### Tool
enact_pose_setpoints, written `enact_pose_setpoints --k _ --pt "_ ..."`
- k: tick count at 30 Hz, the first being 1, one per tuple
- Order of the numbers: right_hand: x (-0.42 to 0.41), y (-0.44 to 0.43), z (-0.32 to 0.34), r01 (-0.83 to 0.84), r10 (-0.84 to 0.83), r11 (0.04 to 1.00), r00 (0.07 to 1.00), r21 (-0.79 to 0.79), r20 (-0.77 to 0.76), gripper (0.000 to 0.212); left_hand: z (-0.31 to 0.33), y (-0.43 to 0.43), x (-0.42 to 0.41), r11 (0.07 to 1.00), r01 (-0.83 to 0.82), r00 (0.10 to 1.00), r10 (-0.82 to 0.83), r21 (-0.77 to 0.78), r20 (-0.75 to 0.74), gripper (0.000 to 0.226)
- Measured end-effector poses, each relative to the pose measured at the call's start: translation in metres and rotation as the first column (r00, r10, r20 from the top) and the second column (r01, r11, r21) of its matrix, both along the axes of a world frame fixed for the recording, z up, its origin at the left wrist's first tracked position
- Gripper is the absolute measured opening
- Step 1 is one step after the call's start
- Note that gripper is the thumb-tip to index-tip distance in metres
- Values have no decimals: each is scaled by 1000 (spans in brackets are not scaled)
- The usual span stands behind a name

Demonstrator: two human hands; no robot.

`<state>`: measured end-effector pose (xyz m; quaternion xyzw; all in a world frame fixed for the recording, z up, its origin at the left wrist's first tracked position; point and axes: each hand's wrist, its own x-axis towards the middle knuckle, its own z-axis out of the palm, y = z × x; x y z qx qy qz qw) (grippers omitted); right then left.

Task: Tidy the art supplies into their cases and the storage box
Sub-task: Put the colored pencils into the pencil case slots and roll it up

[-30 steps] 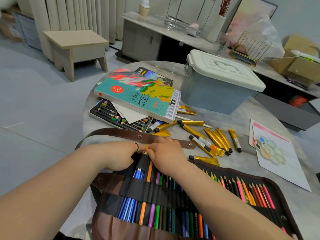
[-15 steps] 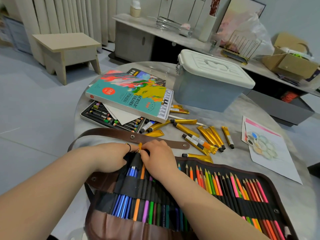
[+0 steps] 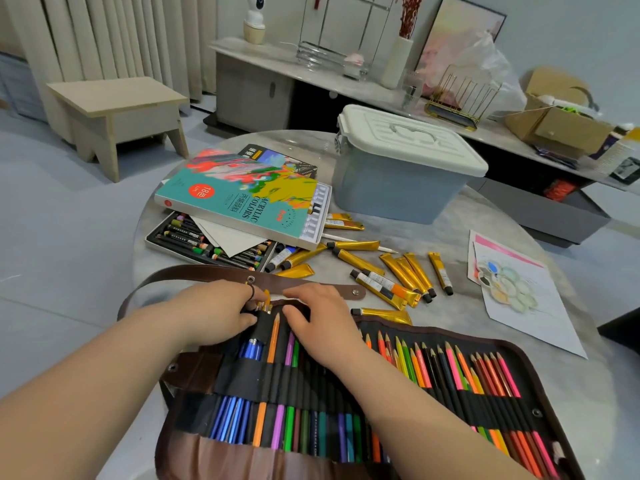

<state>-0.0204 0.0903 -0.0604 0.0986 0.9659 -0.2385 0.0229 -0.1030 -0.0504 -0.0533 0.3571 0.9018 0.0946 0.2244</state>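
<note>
A brown roll-up pencil case [image 3: 540,393] lies open at the table's near edge, its black loops full of coloured pencils. My left hand [image 3: 218,315] pinches the case's black end pocket [image 3: 261,329], where blue pens stand and a yellow tip shows between my fingers. Just to the right, an orange pencil [image 3: 273,341] sits in its loop. My right hand [image 3: 320,323] rests on the case's upper rows with loosely bent fingers and holds nothing. Several gold paint tubes [image 3: 405,271] lie loose beyond the case. A closed storage box [image 3: 391,192] with a white lid stands behind them.
An acrylic colours box [image 3: 242,199] lies across an open oil pastel tray [image 3: 187,237] at the left. A painted sheet [image 3: 519,296] lies at the right. The case's leather strap [image 3: 207,273] curves past my hands. A wooden stool [image 3: 117,109] stands on the floor.
My right hand has let go of the orange pencil and slid a little to the right; the pencil now stands uncovered in its loop. My left hand stays on the end pocket.
</note>
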Motion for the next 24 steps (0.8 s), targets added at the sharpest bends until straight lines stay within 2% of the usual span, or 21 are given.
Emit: enact_pose_setpoints --k 3,6,11,13,17,20,24 --pt "15 21 10 47 -47 999 999 5 -11 34 3 8 -1 997 -40 997 45 73 -62 38" --pt "34 55 16 161 -161 987 987 16 13 33 5 21 4 991 -40 990 56 126 -127 36" --pt "58 114 14 404 -405 914 910 32 86 29 1 43 14 981 1 981 36 192 -193 35" --pt "58 129 14 449 -449 893 889 16 91 29 1 50 15 973 20 961 45 229 -273 35" --pt "31 144 14 399 -407 912 908 97 94 35 0 61 6 991 -6 903 63 136 -424 42" --pt "-5 152 16 325 -351 915 934 238 72 39 -1 67 -8 994 -97 896 111 56 -431 47" --pt "-46 162 14 253 -301 906 949 338 97 47 -5 75 -24 994 -104 904 79 -36 -421 47"
